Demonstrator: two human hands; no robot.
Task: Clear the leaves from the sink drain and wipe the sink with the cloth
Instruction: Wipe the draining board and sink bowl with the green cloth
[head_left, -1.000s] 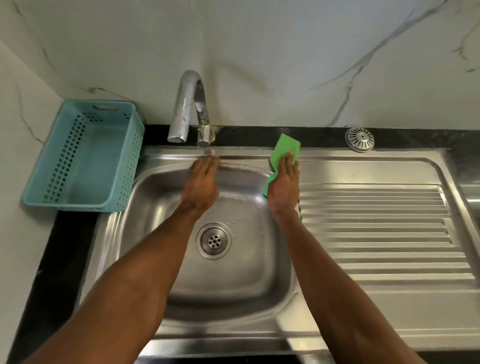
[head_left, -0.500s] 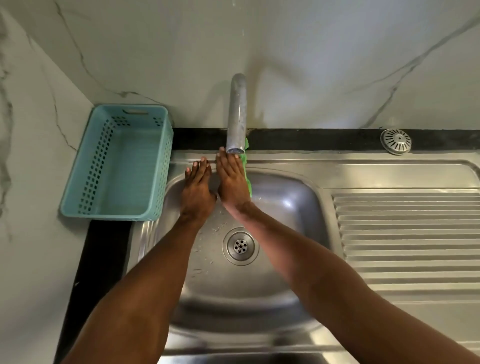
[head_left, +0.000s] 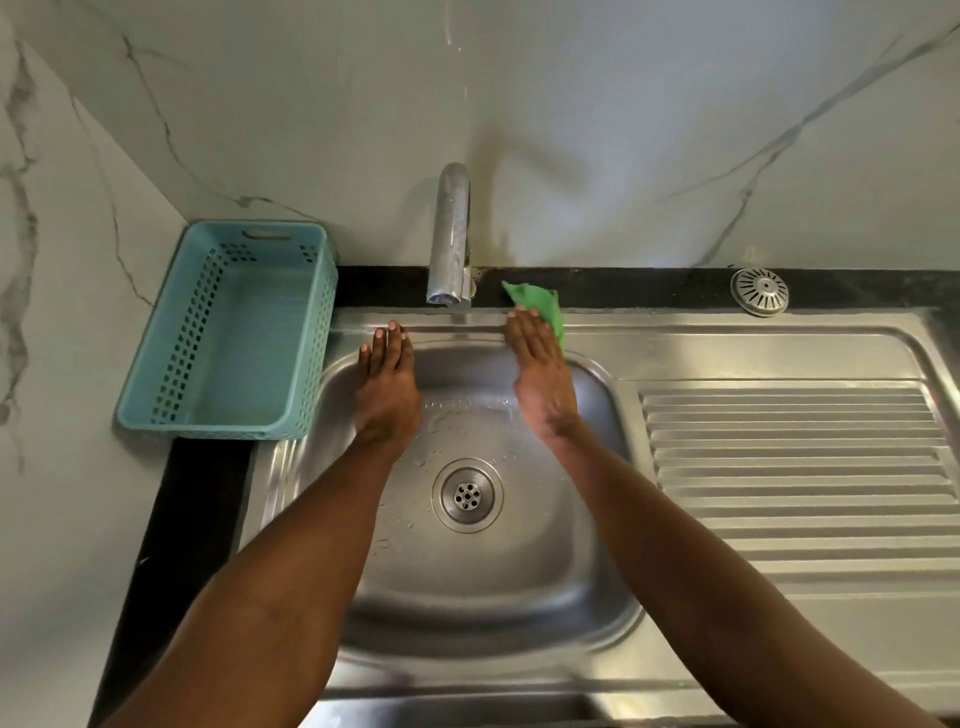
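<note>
The steel sink (head_left: 582, 582) fills the middle of the head view, its drain (head_left: 467, 495) bare of leaves and ringed by water drops. My right hand (head_left: 543, 379) presses a green cloth (head_left: 540, 306) flat on the sink's back rim, just right of the tap (head_left: 451, 244). Most of the cloth is hidden under the fingers. My left hand (head_left: 387, 387) rests flat on the back wall of the basin, left of the tap, fingers together, holding nothing.
A teal plastic basket (head_left: 228, 332) stands on the black counter at the left. A ribbed draining board (head_left: 800, 483) lies to the right. A round metal strainer (head_left: 759, 291) sits on the back ledge. Marble wall rises behind.
My right hand has slid the cloth rightward along the back rim, from under the tap to its right side. My left hand stays near the same spot. The camera shifted slightly.
</note>
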